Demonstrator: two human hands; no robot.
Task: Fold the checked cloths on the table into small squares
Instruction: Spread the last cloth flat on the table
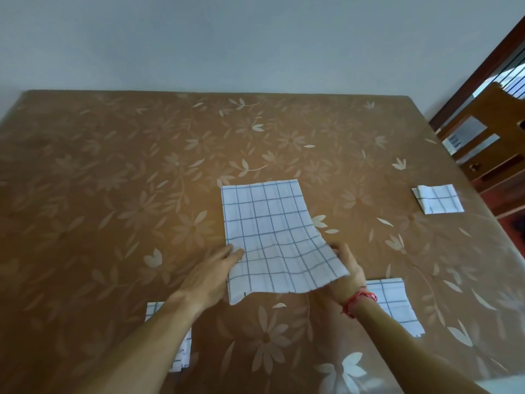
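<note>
A white cloth with blue checks (270,231) lies lengthwise in the middle of the table, its near end lifted off the surface. My left hand (210,274) pinches the cloth's left near edge, thumb on top. My right hand (346,268), with a red thread on the wrist, holds the right near edge from underneath; the cloth hides most of its fingers. A small folded checked cloth (437,199) lies at the far right. Another checked cloth (397,305) lies under my right forearm, and one more (181,354) shows under my left forearm.
The table (113,180) wears a brown cover with a pale flower pattern and reaches back to a plain wall. A wooden chair (483,137) stands past the right edge, beside a barred window.
</note>
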